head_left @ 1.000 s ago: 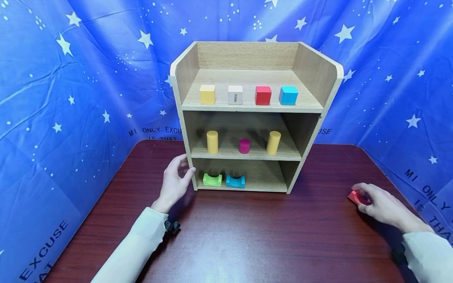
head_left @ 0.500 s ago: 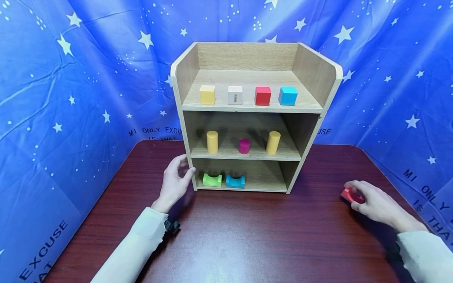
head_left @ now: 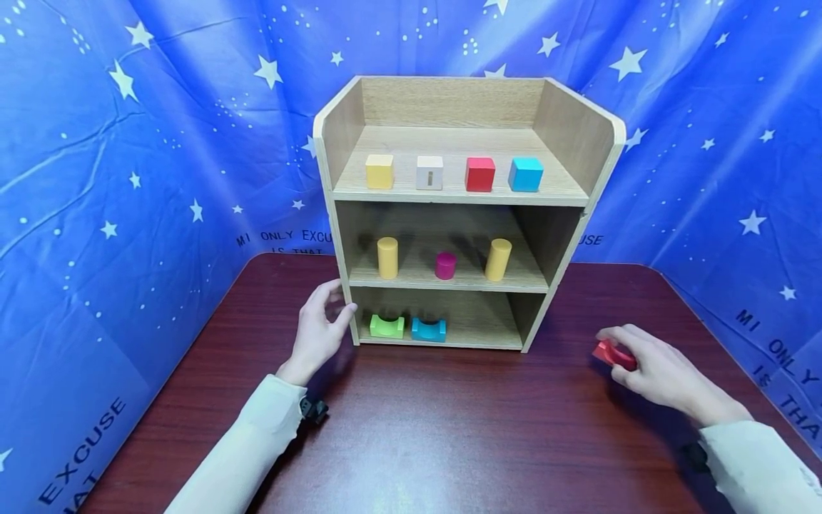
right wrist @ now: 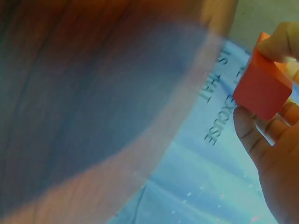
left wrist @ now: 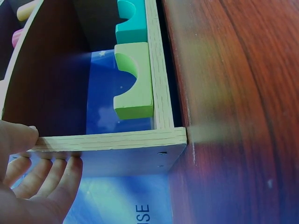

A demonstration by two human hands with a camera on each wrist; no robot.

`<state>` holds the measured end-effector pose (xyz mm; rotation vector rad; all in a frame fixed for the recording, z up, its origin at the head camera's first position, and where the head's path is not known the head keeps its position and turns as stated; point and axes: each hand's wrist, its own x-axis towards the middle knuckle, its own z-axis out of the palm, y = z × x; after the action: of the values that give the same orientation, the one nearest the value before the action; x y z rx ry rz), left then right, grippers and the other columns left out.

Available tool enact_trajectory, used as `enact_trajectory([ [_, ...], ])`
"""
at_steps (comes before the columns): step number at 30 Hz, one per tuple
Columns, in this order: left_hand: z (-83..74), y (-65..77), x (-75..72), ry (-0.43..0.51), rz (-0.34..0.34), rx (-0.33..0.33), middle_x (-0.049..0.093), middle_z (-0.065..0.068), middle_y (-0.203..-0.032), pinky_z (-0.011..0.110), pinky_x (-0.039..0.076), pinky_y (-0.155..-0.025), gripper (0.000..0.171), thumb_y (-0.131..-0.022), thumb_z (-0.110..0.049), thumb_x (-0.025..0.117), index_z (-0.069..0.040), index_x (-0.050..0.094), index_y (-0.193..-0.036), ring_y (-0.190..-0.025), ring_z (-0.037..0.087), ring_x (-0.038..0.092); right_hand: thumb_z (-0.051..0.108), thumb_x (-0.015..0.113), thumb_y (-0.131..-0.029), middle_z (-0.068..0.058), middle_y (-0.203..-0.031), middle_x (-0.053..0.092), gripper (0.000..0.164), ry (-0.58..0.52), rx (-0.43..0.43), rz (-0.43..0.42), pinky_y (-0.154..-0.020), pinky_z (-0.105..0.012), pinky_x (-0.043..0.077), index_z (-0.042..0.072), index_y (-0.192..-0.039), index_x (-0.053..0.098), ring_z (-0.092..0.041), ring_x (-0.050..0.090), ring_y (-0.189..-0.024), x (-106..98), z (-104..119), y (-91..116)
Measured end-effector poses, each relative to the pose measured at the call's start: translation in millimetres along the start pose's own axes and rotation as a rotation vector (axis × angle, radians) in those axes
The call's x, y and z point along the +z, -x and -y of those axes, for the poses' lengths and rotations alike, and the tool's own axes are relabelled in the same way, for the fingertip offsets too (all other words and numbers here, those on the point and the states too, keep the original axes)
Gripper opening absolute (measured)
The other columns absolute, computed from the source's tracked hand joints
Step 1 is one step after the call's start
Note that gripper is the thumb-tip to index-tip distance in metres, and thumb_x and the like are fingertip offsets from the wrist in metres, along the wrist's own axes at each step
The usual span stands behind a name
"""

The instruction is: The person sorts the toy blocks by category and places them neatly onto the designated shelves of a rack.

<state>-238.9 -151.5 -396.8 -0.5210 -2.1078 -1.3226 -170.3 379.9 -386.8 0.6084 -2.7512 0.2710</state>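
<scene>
My right hand (head_left: 661,371) pinches a red block with a curved notch (head_left: 614,355) between thumb and fingers, to the right of the wooden shelf (head_left: 449,198). In the right wrist view the block (right wrist: 262,88) shows a flat red end. My left hand (head_left: 317,330) grips the shelf's left side panel low down; the left wrist view shows the thumb over its front edge and the fingers along its outer face. A green notched block (head_left: 387,328) and a blue notched block (head_left: 428,330) sit side by side on the bottom shelf, at its left.
A yellow cube (head_left: 379,173), a white cube (head_left: 429,173), a red cube (head_left: 479,175) and a blue cube (head_left: 526,175) line the top. The middle shelf bears two yellow cylinders (head_left: 388,258) and a short magenta cylinder (head_left: 446,266). Blue star-printed cloth (head_left: 160,178) surrounds the dark table (head_left: 449,428).
My right hand has moved left toward the shelf with the red notched block. The left hand keeps its place on the side panel.
</scene>
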Motion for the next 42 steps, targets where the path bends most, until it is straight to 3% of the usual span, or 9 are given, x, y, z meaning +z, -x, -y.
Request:
enact_trajectory([
  [11, -2.9, -0.6, 1.9, 0.014, -0.016, -0.006, 0.062, 0.019, -0.103, 0.041, 0.06, -0.075, 0.042, -0.08, 0.006, 0.072, 0.003, 0.058, -0.119, -0.09, 0.031, 0.066, 0.009, 0.074, -0.063, 0.011, -0.092, 0.053, 0.052, 0.0, -0.083, -0.033, -0.055, -0.024, 0.04, 0.019, -0.113, 0.06, -0.007, 0.048, -0.074, 1, 25, -11],
  [19, -31.5, -1.4, -3.0, 0.014, -0.011, 0.005, 0.061, 0.026, -0.101, 0.048, 0.059, -0.074, 0.039, -0.079, 0.014, 0.068, 0.013, 0.055, -0.116, -0.089, 0.039, 0.064, 0.009, 0.072, -0.063, 0.014, -0.092, 0.051, 0.051, -0.024, -0.126, -0.034, -0.055, -0.022, 0.039, 0.021, -0.112, 0.061, -0.005, 0.047, -0.073, 6, 37, -18],
  [27, -2.1, -0.3, 0.9, 0.009, -0.008, 0.002, 0.063, 0.016, -0.105, 0.036, 0.059, -0.076, 0.04, -0.082, 0.004, 0.071, 0.002, 0.057, -0.12, -0.093, 0.028, 0.065, 0.009, 0.071, -0.064, 0.016, -0.091, 0.05, 0.052, -0.067, -0.156, -0.025, -0.056, -0.021, 0.037, 0.027, -0.112, 0.059, -0.003, 0.046, -0.073, 10, 50, -25],
  [34, -6.6, -0.1, -0.5, 0.017, 0.0, -0.008, 0.063, 0.017, -0.105, 0.035, 0.059, -0.077, 0.04, -0.082, 0.005, 0.07, 0.003, 0.057, -0.119, -0.093, 0.028, 0.065, 0.009, 0.071, -0.065, 0.017, -0.091, 0.05, 0.052, -0.091, -0.17, -0.002, -0.056, -0.02, 0.037, 0.029, -0.112, 0.059, -0.003, 0.046, -0.071, 16, 61, -32],
  [35, -1.4, 0.1, 0.4, 0.018, 0.001, -0.008, 0.063, 0.015, -0.105, 0.033, 0.059, -0.077, 0.04, -0.082, 0.004, 0.07, 0.001, 0.057, -0.12, -0.094, 0.026, 0.065, 0.009, 0.071, -0.065, 0.017, -0.091, 0.05, 0.052, -0.095, -0.173, -0.001, -0.056, -0.02, 0.037, 0.03, -0.112, 0.059, -0.003, 0.046, -0.071, 17, 62, -33],
  [42, -1.5, 0.3, 0.0, 0.027, 0.0, -0.011, 0.063, 0.015, -0.106, 0.034, 0.059, -0.077, 0.042, -0.081, 0.004, 0.071, 0.001, 0.057, -0.12, -0.094, 0.027, 0.065, 0.011, 0.071, -0.067, 0.016, -0.095, 0.052, 0.048, -0.132, -0.2, 0.013, -0.058, -0.02, 0.04, 0.025, -0.112, 0.062, -0.004, 0.048, -0.073, 20, 76, -43],
])
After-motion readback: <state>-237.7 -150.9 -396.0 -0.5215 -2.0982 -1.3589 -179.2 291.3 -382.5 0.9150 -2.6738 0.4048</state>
